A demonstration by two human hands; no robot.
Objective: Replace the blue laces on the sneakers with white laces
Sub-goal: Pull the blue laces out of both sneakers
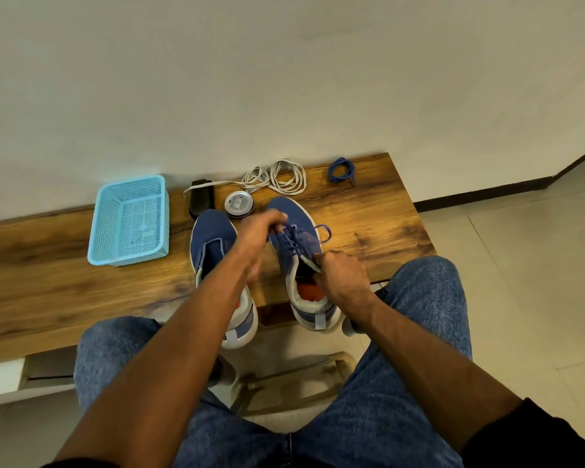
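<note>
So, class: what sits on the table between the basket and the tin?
A black brush-like object stands between the basket and the tin, seen in the head view.

Blue sneakers (294,244) with grey heels and orange insoles sit on a brown wood-grain worktop (368,224). White laces (277,179), a blue lace coil (341,170), a light-blue mesh basket (129,221), blue denim jeans (419,332).
</note>
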